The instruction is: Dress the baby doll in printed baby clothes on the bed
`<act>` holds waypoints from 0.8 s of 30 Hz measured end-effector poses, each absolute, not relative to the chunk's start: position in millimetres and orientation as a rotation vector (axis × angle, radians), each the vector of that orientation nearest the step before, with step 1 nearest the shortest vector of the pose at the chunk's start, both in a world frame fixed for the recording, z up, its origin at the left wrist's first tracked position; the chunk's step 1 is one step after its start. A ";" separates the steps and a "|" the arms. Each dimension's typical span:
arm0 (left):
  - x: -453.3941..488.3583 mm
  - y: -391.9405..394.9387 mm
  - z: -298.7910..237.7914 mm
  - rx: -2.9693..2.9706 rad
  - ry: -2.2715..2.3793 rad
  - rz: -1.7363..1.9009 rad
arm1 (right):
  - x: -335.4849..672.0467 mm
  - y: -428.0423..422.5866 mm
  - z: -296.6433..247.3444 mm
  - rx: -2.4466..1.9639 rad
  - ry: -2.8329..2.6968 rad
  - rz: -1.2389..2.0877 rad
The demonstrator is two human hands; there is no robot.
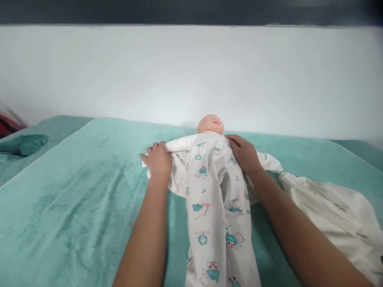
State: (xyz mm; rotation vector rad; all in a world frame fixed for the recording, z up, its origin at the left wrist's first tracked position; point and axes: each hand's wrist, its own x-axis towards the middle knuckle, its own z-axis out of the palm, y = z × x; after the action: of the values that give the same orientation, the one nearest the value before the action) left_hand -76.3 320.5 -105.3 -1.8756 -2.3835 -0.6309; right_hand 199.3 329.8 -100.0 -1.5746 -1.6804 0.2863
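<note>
A doll [210, 124] lies on its back on the bed [74, 199], head toward the wall [191, 71] and legs toward the camera. A white romper [214, 199] printed with small teal animals covers it from the neck down. The romper's 2 sleeves spread out to either side, and its legs run off the lower edge of the view.

The left hand [158, 159] sits on the romper's sleeve at the doll's side. Its grip is closed, with the fingers [154, 149] curled over the top edge of the fabric and the cloth bunched under the palm. The right hand [243, 153] lies on the other shoulder of the romper. Its grip is open and holds nothing: the palm is down and the fingers stretch flat toward the collar, just below the doll's chin. Both forearms come up from the bottom of the view, 1 on each side of the romper's legs.

The bed has a teal plush cover, creased on the left half. A plain white cloth [335, 215] lies crumpled on it to the right, just beside the romper's far sleeve and under the right forearm. A teal pillow [24, 144] lies at the far left, well apart from the doll. Something red shows past it at the frame's edge, too blurred to tell.
</note>
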 end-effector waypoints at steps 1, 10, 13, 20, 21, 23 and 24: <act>-75.6 320.9 -105.1 -1.888 -2.391 -0.618 | 213.8 324.9 -113.0 -1.599 -1.706 0.184; -69.1 314.9 -104.2 -1.955 -2.194 -0.827 | 247.0 328.4 -135.3 -1.730 -1.523 0.090; -52.8 300.5 -91.7 -2.123 -1.949 -1.209 | 236.6 333.1 -127.1 -1.804 -1.600 0.151; 36.8 309.4 -41.0 -2.771 -1.593 -1.063 | 238.3 338.6 -126.0 -1.788 -1.673 0.245; 51.4 316.8 -35.8 -2.810 -1.551 -0.778 | 239.9 339.3 -126.5 -1.788 -1.669 0.259; 78.7 332.0 -29.7 -2.800 -1.521 -0.223 | 242.7 340.7 -127.0 -1.808 -1.646 0.280; 91.0 338.7 -28.7 -2.784 -1.535 0.012 | 243.6 341.2 -126.9 -1.819 -1.632 0.286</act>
State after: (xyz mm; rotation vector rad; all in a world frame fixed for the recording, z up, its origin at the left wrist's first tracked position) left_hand 91.0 338.7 -28.7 -2.7844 -1.5348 0.0116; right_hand 243.6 341.2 -126.9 -1.8193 -1.6316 0.2857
